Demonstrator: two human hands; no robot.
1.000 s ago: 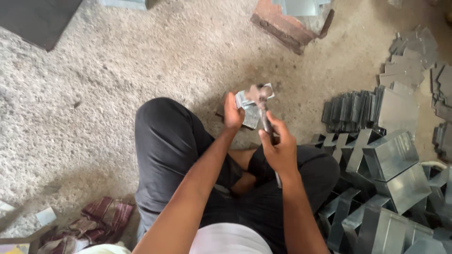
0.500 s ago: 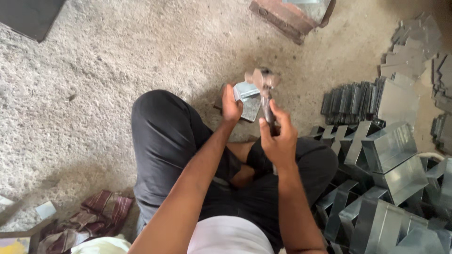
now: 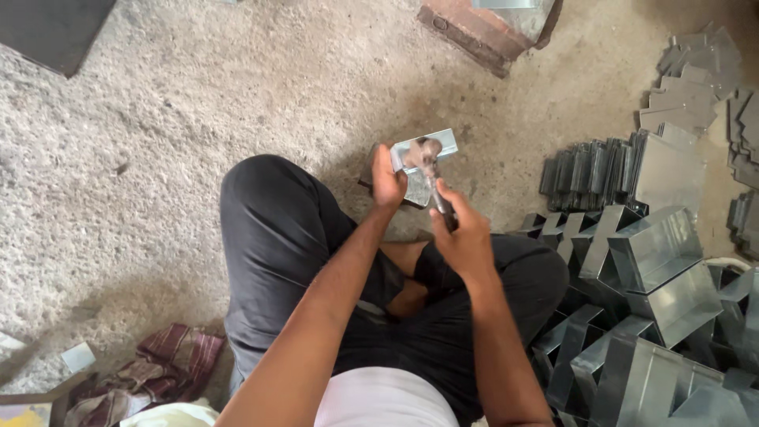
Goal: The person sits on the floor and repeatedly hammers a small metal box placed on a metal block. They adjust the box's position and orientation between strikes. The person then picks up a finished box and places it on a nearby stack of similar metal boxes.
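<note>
Sheet-metal piece (image 3: 423, 162), thin, grey and folded, sat clamped in the left hand (image 3: 387, 180), fingers curled shut along its edge. The right hand (image 3: 462, 237) was wrapped tight round a hammer (image 3: 431, 178), its blurred head just above the left fingertips: seemingly mid-strike, needing a square blow.

shiny sheet-metal piece (image 3: 427, 154), rough concrete floor (image 3: 198, 103)

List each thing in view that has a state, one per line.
left hand: closed on the bent sheet-metal piece, held off the floor
right hand: gripping a hammer, head at the piece
formed metal boxes: piled, open sides up
flat metal blanks: stacked on edge
cloth: crumpled on the floor
</note>
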